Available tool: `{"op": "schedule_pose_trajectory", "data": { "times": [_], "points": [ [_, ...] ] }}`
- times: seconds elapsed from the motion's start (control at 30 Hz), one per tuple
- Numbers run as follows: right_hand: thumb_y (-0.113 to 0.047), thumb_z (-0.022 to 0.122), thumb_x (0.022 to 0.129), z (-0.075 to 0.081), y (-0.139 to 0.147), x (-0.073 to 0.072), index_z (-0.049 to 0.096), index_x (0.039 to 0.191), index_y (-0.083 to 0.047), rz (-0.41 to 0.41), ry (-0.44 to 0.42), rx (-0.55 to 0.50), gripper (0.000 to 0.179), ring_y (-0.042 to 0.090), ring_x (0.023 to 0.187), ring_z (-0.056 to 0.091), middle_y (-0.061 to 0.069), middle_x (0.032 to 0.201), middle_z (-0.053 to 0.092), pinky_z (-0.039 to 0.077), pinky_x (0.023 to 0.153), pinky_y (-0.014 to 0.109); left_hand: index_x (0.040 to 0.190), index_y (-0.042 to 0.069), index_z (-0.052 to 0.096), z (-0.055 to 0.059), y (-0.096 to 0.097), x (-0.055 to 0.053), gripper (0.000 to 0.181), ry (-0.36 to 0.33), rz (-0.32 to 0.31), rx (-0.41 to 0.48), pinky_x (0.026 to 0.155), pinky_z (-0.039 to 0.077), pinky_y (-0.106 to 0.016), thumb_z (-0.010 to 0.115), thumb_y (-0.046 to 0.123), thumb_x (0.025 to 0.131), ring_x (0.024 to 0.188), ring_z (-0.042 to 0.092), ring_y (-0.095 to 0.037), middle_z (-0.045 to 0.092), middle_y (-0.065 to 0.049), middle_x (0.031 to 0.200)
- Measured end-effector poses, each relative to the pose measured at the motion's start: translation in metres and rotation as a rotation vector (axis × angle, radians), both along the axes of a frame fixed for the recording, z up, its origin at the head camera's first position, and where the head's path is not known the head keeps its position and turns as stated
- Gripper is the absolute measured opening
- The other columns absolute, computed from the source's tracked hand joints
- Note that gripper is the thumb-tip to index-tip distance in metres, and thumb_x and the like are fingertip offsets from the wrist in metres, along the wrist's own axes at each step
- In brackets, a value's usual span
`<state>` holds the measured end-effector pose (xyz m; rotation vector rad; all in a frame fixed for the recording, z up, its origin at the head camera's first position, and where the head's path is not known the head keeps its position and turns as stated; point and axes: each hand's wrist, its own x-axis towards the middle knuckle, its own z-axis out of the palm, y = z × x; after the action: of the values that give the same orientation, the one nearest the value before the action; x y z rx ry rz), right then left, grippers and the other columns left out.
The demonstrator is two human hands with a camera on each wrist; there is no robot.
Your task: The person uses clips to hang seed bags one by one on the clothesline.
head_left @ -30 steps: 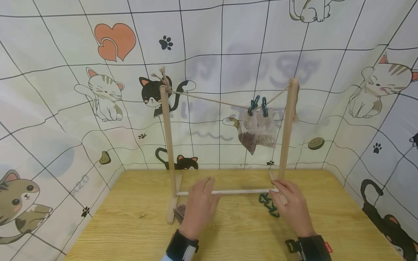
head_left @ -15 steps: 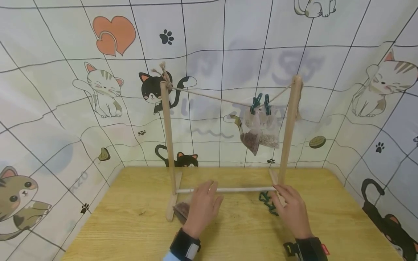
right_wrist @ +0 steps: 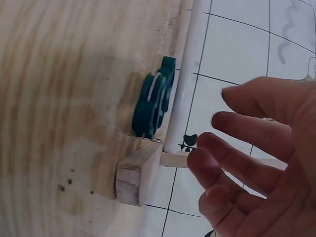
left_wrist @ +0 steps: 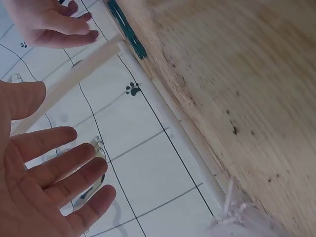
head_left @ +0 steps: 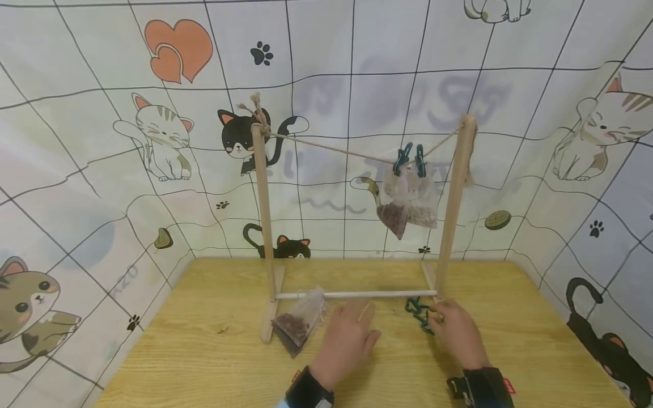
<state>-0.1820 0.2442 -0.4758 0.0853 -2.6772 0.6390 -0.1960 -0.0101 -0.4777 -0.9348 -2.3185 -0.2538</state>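
Note:
In the head view my left hand (head_left: 346, 339) is over the middle of the table, fingers extended and holding nothing. Beside it, to the left, lies a white mesh bag (head_left: 303, 318) with dark reddish filling. My right hand (head_left: 457, 334) is at the right, close to several green clothespins (head_left: 417, 307) lying in a small pile on the table. The right wrist view shows that hand's fingers loosely bent and apart from the green clothespins (right_wrist: 153, 103). Two similar bags, one dark-filled (head_left: 394, 218) and one pale-filled (head_left: 422, 215), hang from the string by green clothespins (head_left: 403, 160).
A wooden frame has a left post (head_left: 263, 215), a right post (head_left: 456, 209) and a low white bar (head_left: 377, 294) between them. A sagging string (head_left: 331, 148) joins the post tops. Behind the table (head_left: 194, 340) hangs a cat-print sheet (head_left: 321, 56).
The left hand has moved right and down, away from the bar, uncovering the bag on the table. The right hand has come off the bar's right end and down toward the clothespins.

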Motion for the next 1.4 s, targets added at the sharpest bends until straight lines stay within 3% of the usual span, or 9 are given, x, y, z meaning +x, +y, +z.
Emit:
{"op": "schedule_pose_trajectory", "data": {
  "times": [0.23,0.53,0.73,0.97,1.07,1.23,1.4],
  "points": [
    [-0.013,0.07,0.075,-0.01,0.0,-0.003,0.066,0.103,-0.001,0.016,-0.081,0.06,0.03,0.032,0.088,0.06,0.017,0.103,0.059,0.049,0.075,0.049,0.125,0.012,0.056,0.004,0.003,0.006,0.044,-0.037,-0.009,-0.021,0.089,0.045,-0.038,0.052,0.041,0.092,0.114,0.054,-0.02,0.056,-0.007,0.129],
    [-0.015,0.068,0.076,-0.017,0.0,-0.006,0.066,0.106,-0.002,0.045,-0.254,0.081,0.033,0.029,0.086,0.06,0.016,0.1,0.059,0.05,0.074,0.046,0.125,0.013,0.057,0.006,0.001,0.008,0.043,-0.038,-0.001,-0.03,0.09,0.044,-0.038,0.053,0.041,0.092,0.116,0.053,-0.02,0.055,-0.007,0.129],
    [-0.013,0.071,0.071,-0.019,-0.002,-0.006,0.066,0.087,-0.01,0.022,-0.243,0.081,0.017,0.018,0.076,0.054,0.006,0.085,0.057,0.048,0.066,0.039,0.124,0.011,0.057,0.007,0.0,0.009,0.044,-0.046,-0.004,-0.023,0.091,0.044,-0.039,0.054,0.04,0.091,0.116,0.053,-0.021,0.055,-0.008,0.129],
    [-0.017,0.073,0.069,-0.014,-0.003,-0.004,0.064,0.082,-0.013,0.02,-0.256,0.063,0.016,0.016,0.07,0.049,0.003,0.079,0.054,0.043,0.059,0.035,0.124,0.01,0.056,0.009,-0.003,0.008,0.043,-0.073,-0.01,0.016,0.093,0.044,-0.041,0.056,0.038,0.09,0.116,0.053,-0.022,0.056,-0.008,0.127],
    [-0.022,0.072,0.073,-0.011,-0.006,-0.005,0.066,0.088,-0.015,0.029,-0.244,-0.025,0.017,0.016,0.074,0.053,0.003,0.085,0.059,0.045,0.062,0.033,0.127,0.01,0.053,0.013,-0.007,0.008,0.045,-0.118,-0.021,0.069,0.094,0.044,-0.04,0.055,0.037,0.091,0.115,0.054,-0.022,0.056,-0.008,0.125],
    [-0.034,0.072,0.078,0.002,-0.019,-0.004,0.066,0.096,-0.018,0.078,-0.136,-0.307,0.025,0.011,0.075,0.056,0.002,0.094,0.065,0.047,0.061,0.028,0.131,0.011,0.05,0.021,-0.013,0.005,0.05,-0.225,-0.061,0.169,0.09,0.045,-0.032,0.044,0.045,0.095,0.108,0.055,-0.018,0.057,-0.005,0.12],
    [-0.033,0.069,0.08,0.019,-0.039,0.005,0.066,0.106,-0.014,0.246,-0.102,-0.647,0.032,0.012,0.078,0.062,0.008,0.098,0.065,0.051,0.068,0.03,0.133,0.016,0.048,0.03,-0.013,0.006,0.053,-0.444,-0.193,0.322,0.082,0.047,-0.027,0.043,0.05,0.094,0.104,0.056,-0.015,0.059,-0.002,0.118]
  ]
}}
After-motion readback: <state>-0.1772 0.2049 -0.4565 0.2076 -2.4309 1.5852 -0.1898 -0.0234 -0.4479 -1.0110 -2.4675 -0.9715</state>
